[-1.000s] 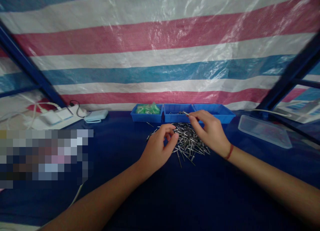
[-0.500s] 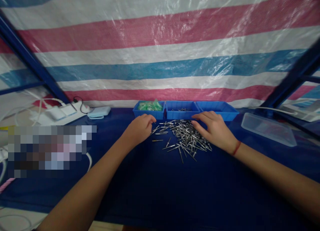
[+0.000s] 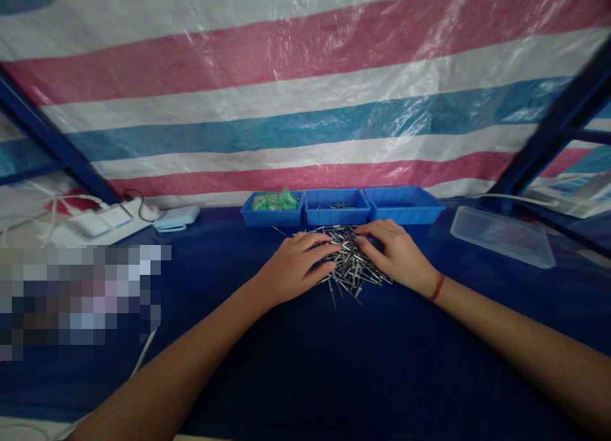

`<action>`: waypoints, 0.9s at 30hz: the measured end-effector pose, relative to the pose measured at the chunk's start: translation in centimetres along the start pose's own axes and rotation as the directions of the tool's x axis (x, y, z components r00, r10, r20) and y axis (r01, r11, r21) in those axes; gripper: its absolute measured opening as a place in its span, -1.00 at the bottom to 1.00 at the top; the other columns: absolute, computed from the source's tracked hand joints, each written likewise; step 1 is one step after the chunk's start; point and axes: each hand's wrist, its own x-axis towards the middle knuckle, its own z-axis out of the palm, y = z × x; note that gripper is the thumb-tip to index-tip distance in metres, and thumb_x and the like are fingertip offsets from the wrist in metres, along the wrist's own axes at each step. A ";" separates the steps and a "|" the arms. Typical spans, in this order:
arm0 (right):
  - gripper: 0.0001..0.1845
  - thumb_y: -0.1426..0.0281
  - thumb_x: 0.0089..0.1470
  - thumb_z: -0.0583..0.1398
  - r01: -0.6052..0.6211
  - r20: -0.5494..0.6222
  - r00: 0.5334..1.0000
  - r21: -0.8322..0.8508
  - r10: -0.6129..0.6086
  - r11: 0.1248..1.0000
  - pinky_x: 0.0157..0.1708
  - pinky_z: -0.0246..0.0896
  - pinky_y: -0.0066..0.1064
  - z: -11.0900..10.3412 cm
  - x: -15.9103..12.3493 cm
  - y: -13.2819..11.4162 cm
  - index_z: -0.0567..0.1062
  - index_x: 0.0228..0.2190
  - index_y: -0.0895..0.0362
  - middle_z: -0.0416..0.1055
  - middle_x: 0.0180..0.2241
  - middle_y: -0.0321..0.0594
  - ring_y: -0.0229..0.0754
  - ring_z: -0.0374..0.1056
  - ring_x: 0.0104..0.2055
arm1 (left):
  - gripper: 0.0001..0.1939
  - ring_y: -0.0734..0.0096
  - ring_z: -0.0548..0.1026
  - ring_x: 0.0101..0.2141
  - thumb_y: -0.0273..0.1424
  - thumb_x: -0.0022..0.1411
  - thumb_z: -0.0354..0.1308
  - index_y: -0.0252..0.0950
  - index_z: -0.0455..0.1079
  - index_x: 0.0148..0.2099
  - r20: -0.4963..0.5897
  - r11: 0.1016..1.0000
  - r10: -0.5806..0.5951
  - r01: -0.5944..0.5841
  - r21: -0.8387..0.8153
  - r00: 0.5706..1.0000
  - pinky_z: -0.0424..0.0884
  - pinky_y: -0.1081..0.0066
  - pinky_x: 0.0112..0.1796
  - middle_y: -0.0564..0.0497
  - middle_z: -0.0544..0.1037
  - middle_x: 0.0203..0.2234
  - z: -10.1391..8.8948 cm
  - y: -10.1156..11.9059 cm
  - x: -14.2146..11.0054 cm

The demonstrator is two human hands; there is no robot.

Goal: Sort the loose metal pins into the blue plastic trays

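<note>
A pile of silver blind rivets lies on the blue tabletop, partly hidden by both hands. My left hand reaches over the pile's left side, its fingers apart and their tips among the rivets. At the upper right of the pile is my right hand, wearing a red cord at the wrist. Its fingers stretch forward, with index finger and thumb a little apart at the rivets; nothing held shows in it. One rivet lies off to the left, beyond my left hand.
Behind the pile stand three blue bins: the left bin holds green plastic, the middle bin a few rivets. The right bin shows a bare floor. A clear plastic lid lies right; a power strip and light-blue case sit left.
My left hand has moved right from the pile's left edge onto the rivets, and its fingers have spread. My right hand stays at the pile. The view has shifted slightly.
</note>
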 end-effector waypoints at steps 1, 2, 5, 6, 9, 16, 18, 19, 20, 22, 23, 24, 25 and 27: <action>-0.75 0.33 0.15 0.06 -0.010 -0.002 1.000 0.008 0.010 1.000 -0.15 0.19 -0.18 0.0 0.0 -0.1 0.47 -0.26 0.18 0.48 -0.28 -0.12 -0.08 0.34 -0.21 | -0.63 0.25 0.26 0.07 -0.23 0.31 -0.05 -0.18 0.25 0.12 0.018 1.000 0.012 -0.013 0.006 1.000 0.18 0.19 0.04 -0.04 0.33 0.09 0.1 0.2 0.0; -0.74 0.32 0.15 0.05 -0.028 -0.001 1.000 0.015 0.028 1.000 -0.16 0.20 -0.19 0.0 0.0 -0.3 0.47 -0.26 0.19 0.48 -0.29 -0.12 -0.09 0.34 -0.23 | -0.59 0.22 0.22 0.10 -0.18 0.30 -0.05 -0.18 0.22 0.14 0.040 1.000 0.017 -0.017 0.010 0.999 0.16 0.16 0.06 -0.04 0.29 0.12 0.2 0.3 0.0; -0.72 0.28 0.16 0.05 -0.084 0.048 0.995 0.039 0.082 0.996 -0.17 0.21 -0.20 0.0 -0.1 -0.9 0.48 -0.29 0.18 0.47 -0.31 -0.14 -0.10 0.34 -0.25 | -0.52 0.16 0.21 0.12 -0.08 0.26 -0.05 -0.16 0.20 0.16 0.099 1.000 -0.008 0.006 0.026 0.995 0.14 0.10 0.07 -0.05 0.22 0.17 0.4 0.3 -0.1; -0.72 0.27 0.16 0.05 -0.092 0.073 0.993 0.050 0.089 0.994 -0.17 0.21 -0.20 -0.1 -0.1 -1.2 0.48 -0.30 0.17 0.47 -0.31 -0.14 -0.11 0.34 -0.25 | -0.53 0.15 0.23 0.11 -0.08 0.26 -0.05 -0.17 0.22 0.14 0.107 0.999 -0.023 0.019 0.033 0.994 0.15 0.10 0.07 -0.06 0.22 0.17 0.4 0.2 -0.2; -0.73 0.26 0.15 0.06 -0.076 0.128 0.990 0.095 0.063 0.993 -0.15 0.23 -0.23 -0.1 -0.3 -1.9 0.48 -0.29 0.15 0.47 -0.27 -0.16 -0.12 0.35 -0.21 | -0.59 0.19 0.31 0.04 -0.13 0.27 -0.03 -0.23 0.28 0.06 0.094 0.997 -0.064 0.060 0.043 0.994 0.21 0.14 0.03 -0.07 0.33 0.08 0.4 0.0 -0.3; -0.37 0.05 -0.02 0.16 -0.016 0.197 0.980 0.011 0.014 1.000 -0.02 0.16 -0.04 -0.1 -1.0 -2.7 0.30 0.01 0.15 0.34 0.00 -0.05 0.05 0.25 0.01 | -0.49 -0.04 0.18 0.10 -0.01 0.16 0.03 -0.20 0.29 0.04 -0.073 0.955 -0.249 0.257 0.148 0.966 0.09 -0.07 0.05 -0.11 0.30 0.06 0.7 -0.5 -0.9; -0.24 -0.04 -0.05 0.14 0.010 0.242 0.970 -0.034 -0.001 0.999 0.02 0.10 0.05 -0.1 -1.2 -2.7 0.23 0.08 0.13 0.26 0.07 -0.02 0.12 0.17 0.09 | -0.34 -0.23 0.08 0.15 0.10 0.09 0.01 -0.15 0.20 0.15 -0.069 0.918 -0.359 0.365 0.153 0.931 0.03 -0.25 0.02 -0.18 0.18 0.15 1.1 -0.9 -1.4; -0.22 -0.05 -0.05 0.13 0.019 0.259 0.966 -0.046 -0.006 0.999 0.04 0.08 0.07 0.0 -1.3 -2.7 0.20 0.10 0.12 0.23 0.09 0.00 0.14 0.15 0.11 | -0.28 -0.31 0.05 0.15 0.13 0.07 -0.01 -0.12 0.14 0.19 -0.045 0.901 -0.408 0.410 0.146 0.912 0.00 -0.31 0.00 -0.20 0.13 0.18 1.3 -1.1 -1.5; -0.23 -0.05 -0.02 0.11 0.024 0.270 0.963 -0.050 -0.010 0.998 0.05 0.07 0.07 0.1 -1.4 -2.7 0.19 0.11 0.12 0.21 0.10 0.01 0.13 0.13 0.12 | -0.24 -0.35 0.04 0.15 0.16 0.07 -0.03 -0.11 0.10 0.22 -0.014 0.888 -0.442 0.440 0.136 0.897 -0.02 -0.35 -0.01 -0.22 0.10 0.19 1.5 -1.3 -1.7; -0.32 0.02 0.05 0.08 0.031 0.271 0.962 -0.041 -0.019 0.999 0.08 0.07 0.01 0.3 -1.4 -2.7 0.20 0.11 0.14 0.21 0.09 0.02 0.08 0.14 0.12 | -0.21 -0.33 0.04 0.16 0.16 0.08 -0.07 -0.15 0.05 0.25 0.034 0.886 -0.454 0.448 0.116 0.890 -0.05 -0.34 0.02 -0.24 0.11 0.19 1.9 -1.6 -1.9; -0.37 0.07 0.08 0.07 0.034 0.266 0.964 -0.030 -0.025 0.999 0.09 0.08 -0.04 0.4 -1.4 -2.7 0.22 0.09 0.16 0.22 0.09 0.01 0.04 0.15 0.12 | -0.21 -0.29 0.05 0.16 0.15 0.09 -0.07 -0.18 0.05 0.25 0.043 0.897 -0.435 0.428 0.106 0.900 -0.05 -0.29 0.05 -0.24 0.12 0.19 2.1 -1.7 -1.9; -0.43 0.12 0.11 0.06 0.037 0.261 0.965 -0.018 -0.031 0.999 0.09 0.09 -0.08 0.5 -1.4 -2.7 0.24 0.07 0.16 0.23 0.08 0.00 0.01 0.16 0.11 | -0.23 -0.22 0.06 0.17 0.13 0.12 -0.08 -0.22 0.06 0.24 0.044 0.913 -0.403 0.398 0.094 0.914 -0.03 -0.22 0.08 -0.24 0.14 0.18 2.1 -1.7 -1.9; -0.48 0.17 0.13 0.06 0.037 0.255 0.966 -0.008 -0.034 0.999 0.09 0.10 -0.11 0.5 -1.4 -2.7 0.26 0.06 0.16 0.24 0.06 -0.01 -0.01 0.17 0.10 | -0.25 -0.15 0.08 0.16 0.11 0.14 -0.08 -0.24 0.07 0.23 0.040 0.928 -0.367 0.363 0.080 0.930 0.01 -0.14 0.10 -0.22 0.16 0.16 2.1 -1.6 -1.9; -0.55 0.22 0.13 0.05 0.035 0.241 0.970 0.000 -0.034 0.999 0.08 0.12 -0.15 0.5 -1.2 -2.7 0.29 0.02 0.16 0.27 0.04 -0.04 -0.04 0.19 0.09 | -0.30 -0.03 0.14 0.14 0.06 0.16 -0.06 -0.27 0.11 0.20 0.016 0.951 -0.306 0.305 0.051 0.952 0.08 -0.01 0.11 -0.20 0.21 0.13 2.1 -1.4 -1.7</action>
